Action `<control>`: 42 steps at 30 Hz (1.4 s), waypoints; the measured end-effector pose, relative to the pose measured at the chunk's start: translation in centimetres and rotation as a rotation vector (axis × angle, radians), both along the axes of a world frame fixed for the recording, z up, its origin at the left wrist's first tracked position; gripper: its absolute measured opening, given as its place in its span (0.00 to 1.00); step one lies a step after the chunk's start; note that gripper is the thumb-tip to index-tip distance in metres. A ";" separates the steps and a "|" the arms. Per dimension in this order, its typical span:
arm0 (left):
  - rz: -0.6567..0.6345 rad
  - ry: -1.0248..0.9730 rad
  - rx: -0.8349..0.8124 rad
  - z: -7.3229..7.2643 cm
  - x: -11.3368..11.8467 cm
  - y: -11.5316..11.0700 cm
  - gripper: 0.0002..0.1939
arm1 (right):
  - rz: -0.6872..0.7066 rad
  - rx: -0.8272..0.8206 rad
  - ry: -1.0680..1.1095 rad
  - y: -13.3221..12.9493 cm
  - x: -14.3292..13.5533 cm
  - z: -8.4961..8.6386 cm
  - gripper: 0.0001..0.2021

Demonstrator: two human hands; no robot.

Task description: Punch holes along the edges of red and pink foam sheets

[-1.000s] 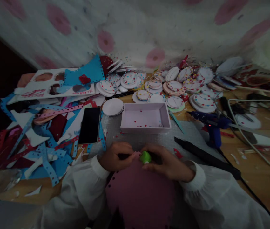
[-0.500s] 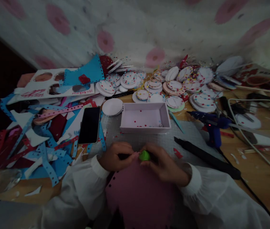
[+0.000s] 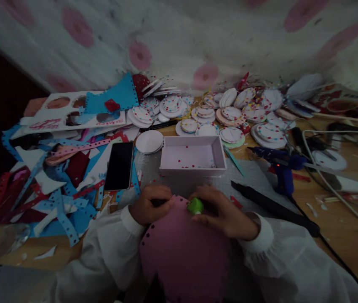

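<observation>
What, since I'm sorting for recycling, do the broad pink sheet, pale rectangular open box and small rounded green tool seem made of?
Broad pink sheet: matte card or thin foam; small punched holes line its edge.
Pale rectangular box: smooth, stiff card or plastic; thin, straight walls.
Small rounded green tool: probably smooth plastic, from its even, bright colour.

I can read "de" in black letters at the end of a word on the pale sheet at the bottom left. I see red writing on the white board with round holes, but it is too blurry for me to read.
</observation>
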State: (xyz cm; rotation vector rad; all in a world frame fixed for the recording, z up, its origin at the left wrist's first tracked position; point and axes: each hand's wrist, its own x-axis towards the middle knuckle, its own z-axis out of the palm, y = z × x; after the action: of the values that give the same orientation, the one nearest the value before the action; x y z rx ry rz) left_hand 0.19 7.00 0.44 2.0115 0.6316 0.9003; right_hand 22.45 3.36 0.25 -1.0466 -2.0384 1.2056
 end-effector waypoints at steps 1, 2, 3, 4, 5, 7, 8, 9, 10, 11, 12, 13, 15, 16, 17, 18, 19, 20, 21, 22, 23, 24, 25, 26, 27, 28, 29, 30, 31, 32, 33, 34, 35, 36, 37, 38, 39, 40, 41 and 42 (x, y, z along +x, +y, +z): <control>0.001 -0.010 -0.006 0.0 0.0 0.0 0.16 | 0.002 -0.004 -0.001 0.0 0.0 0.0 0.14; -0.002 -0.012 -0.008 0.0 0.0 0.0 0.16 | 0.003 -0.006 0.002 0.1 0.0 0.0 0.14; -0.007 -0.007 -0.009 0.0 0.0 0.0 0.16 | 0.000 -0.006 0.011 0.1 0.0 -0.1 0.14; -0.013 0.001 -0.011 0.0 0.0 0.0 0.16 | -0.004 -0.005 0.019 0.1 0.0 -0.1 0.15; -0.016 0.007 -0.013 0.0 0.0 0.0 0.16 | -0.007 -0.003 0.026 0.0 -0.1 -0.1 0.15; -0.019 0.012 -0.021 -0.1 0.0 0.0 0.16 | -0.010 -0.002 0.032 0.0 -0.2 -0.2 0.15; -0.018 0.010 -0.023 -0.1 0.0 0.0 0.16 | -0.010 0.001 0.032 0.0 -0.2 -0.3 0.14; -0.018 0.008 -0.022 -0.1 0.0 -0.1 0.17 | -0.008 0.008 0.029 0.0 -0.3 -0.3 0.14; -0.016 0.009 -0.021 -0.1 0.1 -0.1 0.17 | -0.008 0.017 0.024 -0.1 -0.4 -0.3 0.14; -0.013 0.013 -0.020 -0.1 0.1 -0.1 0.17 | -0.012 0.030 0.020 -0.1 -0.4 -0.3 0.14; -0.012 0.015 -0.020 -0.1 0.1 -0.1 0.17 | -0.018 0.045 0.015 -0.1 -0.5 -0.3 0.14; -0.014 0.018 -0.023 -0.1 0.1 -0.1 0.17 | -0.022 0.059 0.011 -0.2 -0.6 -0.4 0.14; -0.016 0.020 -0.025 -0.1 0.1 0.0 0.17 | -0.041 0.084 0.011 -0.3 -0.7 -0.4 0.15; -0.018 0.017 -0.022 0.0 0.1 0.0 0.16 | -0.053 0.092 0.012 -0.3 -0.8 -0.5 0.15; -0.023 0.016 -0.018 0.0 0.1 0.0 0.16 | -0.060 0.099 0.013 -0.3 -0.9 -0.5 0.15; -0.026 0.016 -0.014 0.1 0.1 0.0 0.15 | -0.064 0.101 0.014 -0.3 -0.9 -0.6 0.15; -0.028 0.019 -0.011 0.1 0.1 0.0 0.16 | -0.065 0.099 0.015 -0.3 -1.0 -0.7 0.15; -0.027 0.023 -0.013 0.1 0.1 0.0 0.16 | -0.065 0.092 0.018 -0.2 -1.0 -0.7 0.15; -0.024 0.029 -0.019 0.1 0.1 0.0 0.18 | -0.062 0.081 0.021 -0.1 -1.0 -0.7 0.16; -0.010 0.031 -0.027 0.1 0.1 0.0 0.19 | -0.063 0.064 0.025 0.0 -1.0 -0.7 0.16; 0.006 0.029 -0.035 0.0 0.0 0.0 0.20 | -0.065 0.040 0.034 0.1 -0.9 -0.6 0.16; 0.015 0.027 -0.046 0.0 -0.1 0.1 0.21 | -0.070 0.013 0.050 0.2 -0.8 -0.5 0.16; 0.014 0.022 -0.057 -0.1 -0.1 0.1 0.20 | -0.075 -0.014 0.071 0.3 -0.7 -0.3 0.16; 0.006 0.018 -0.069 -0.1 -0.2 0.1 0.20 | -0.082 -0.041 0.095 0.3 -0.6 -0.1 0.16; -0.010 0.017 -0.081 -0.2 -0.3 0.1 0.20 | -0.095 -0.066 0.118 0.4 -0.5 0.0 0.15; -0.029 0.018 -0.094 -0.2 -0.4 0.1 0.19 | -0.115 -0.088 0.137 0.4 -0.4 0.2 0.15; -0.044 0.024 -0.107 -0.3 -0.4 0.1 0.19 | -0.141 -0.109 0.149 0.5 -0.4 0.3 0.14; -0.056 0.028 -0.120 -0.3 -0.5 0.1 0.19 | -0.174 -0.127 0.156 0.5 -0.3 0.3 0.14; -0.069 0.033 -0.132 -0.3 -0.5 0.1 0.19 | -0.208 -0.144 0.163 0.5 -0.3 0.3 0.14; -0.081 0.038 -0.141 -0.3 -0.5 0.1 0.18 | -0.239 -0.156 0.171 0.5 -0.3 0.2 0.15; -0.093 0.040 -0.147 -0.3 -0.5 0.1 0.18 | -0.260 -0.164 0.178 0.5 -0.4 0.1 0.15; -0.103 0.042 -0.153 -0.3 -0.5 0.1 0.18 | -0.275 -0.168 0.187 0.5 -0.4 0.0 0.16; -0.109 0.042 -0.155 -0.3 -0.5 0.1 0.18 | -0.287 -0.173 0.198 0.5 -0.5 -0.2 0.16; -0.109 0.042 -0.153 -0.2 -0.4 0.1 0.18 | -0.296 -0.182 0.210 0.5 -0.6 -0.3 0.16; -0.103 0.040 -0.149 -0.2 -0.4 0.1 0.19 | -0.305 -0.196 0.221 0.5 -0.6 -0.4 0.16; -0.097 0.036 -0.145 -0.2 -0.4 0.1 0.19 | -0.315 -0.214 0.232 0.5 -0.6 -0.5 0.16; -0.093 0.028 -0.141 -0.3 -0.4 0.1 0.19 | -0.327 -0.233 0.244 0.5 -0.7 -0.5 0.16; -0.093 0.021 -0.138 -0.3 -0.4 0.1 0.19 | -0.334 -0.253 0.253 0.6 -0.7 -0.5 0.16; -0.095 0.017 -0.139 -0.3 -0.4 0.1 0.19 | -0.339 -0.273 0.261 0.6 -0.7 -0.5 0.16; -0.097 0.016 -0.144 -0.3 -0.4 0.1 0.18 | -0.341 -0.294 0.271 0.6 -0.7 -0.4 0.16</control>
State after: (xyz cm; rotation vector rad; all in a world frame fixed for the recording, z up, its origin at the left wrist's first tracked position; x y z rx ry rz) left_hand -0.25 7.06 0.16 1.9047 0.5853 0.7603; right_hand 21.78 3.91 -0.20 -1.2302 -1.4382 1.3986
